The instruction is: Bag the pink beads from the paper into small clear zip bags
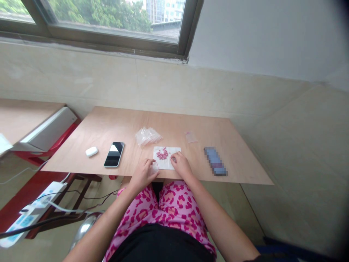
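Shirt (158, 242), right hand (181, 164) beside likely beads (163, 155)

The one view comes from the person's head, looking forward and steeply down over their own lap (174, 203), with both forearms running in from the bottom edge. It faces the long side of the table (218, 134) squarely enough to take in its whole top, with the left hand (144, 173) and right hand (181, 165) near the middle, at about arm's reach. The wide view bends toward its edges, reaching up to the window (109, 22) and out to the power strip (35, 213) at lower left.
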Action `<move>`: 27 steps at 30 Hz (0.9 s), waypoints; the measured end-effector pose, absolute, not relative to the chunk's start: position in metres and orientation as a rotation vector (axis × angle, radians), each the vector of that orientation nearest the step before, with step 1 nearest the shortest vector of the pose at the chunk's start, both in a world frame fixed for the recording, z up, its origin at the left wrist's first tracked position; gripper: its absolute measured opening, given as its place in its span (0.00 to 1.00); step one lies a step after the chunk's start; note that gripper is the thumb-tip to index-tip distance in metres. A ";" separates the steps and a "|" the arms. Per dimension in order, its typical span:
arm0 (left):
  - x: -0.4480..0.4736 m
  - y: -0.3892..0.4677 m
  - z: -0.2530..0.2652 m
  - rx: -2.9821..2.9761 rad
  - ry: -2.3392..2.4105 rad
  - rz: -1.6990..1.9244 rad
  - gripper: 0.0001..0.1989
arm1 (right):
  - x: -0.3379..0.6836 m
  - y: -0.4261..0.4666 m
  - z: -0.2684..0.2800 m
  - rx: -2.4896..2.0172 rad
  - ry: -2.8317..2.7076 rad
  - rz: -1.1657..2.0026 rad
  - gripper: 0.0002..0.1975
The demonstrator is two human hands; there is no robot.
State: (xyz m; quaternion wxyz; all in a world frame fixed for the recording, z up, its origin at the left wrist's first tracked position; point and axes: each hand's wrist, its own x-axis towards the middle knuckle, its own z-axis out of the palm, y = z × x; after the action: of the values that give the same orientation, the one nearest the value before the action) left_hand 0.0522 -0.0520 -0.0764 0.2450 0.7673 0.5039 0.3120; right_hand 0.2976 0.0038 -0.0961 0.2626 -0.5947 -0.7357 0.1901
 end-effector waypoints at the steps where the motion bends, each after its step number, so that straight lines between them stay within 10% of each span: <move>1: 0.053 -0.052 -0.077 2.098 1.378 0.854 0.21 | 0.295 0.002 -0.093 -1.593 -1.955 0.544 0.05; 9: 0.053 -0.052 -0.078 2.104 1.345 0.827 0.21 | 0.261 -0.022 -0.066 -1.191 -1.948 1.005 0.06; 19: 0.056 -0.053 -0.078 2.098 1.368 0.823 0.21 | 0.300 0.006 -0.087 -1.647 -2.106 0.468 0.22; 27: 0.054 -0.053 -0.078 2.085 1.381 0.830 0.21 | 0.300 0.004 -0.089 -1.660 -2.066 0.435 0.11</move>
State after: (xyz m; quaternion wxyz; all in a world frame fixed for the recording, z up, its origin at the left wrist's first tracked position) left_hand 0.0537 -0.0525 -0.0782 0.2505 0.7661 0.5073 0.3048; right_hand 0.3003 0.0037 -0.0886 0.2262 -0.6021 -0.7493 0.1578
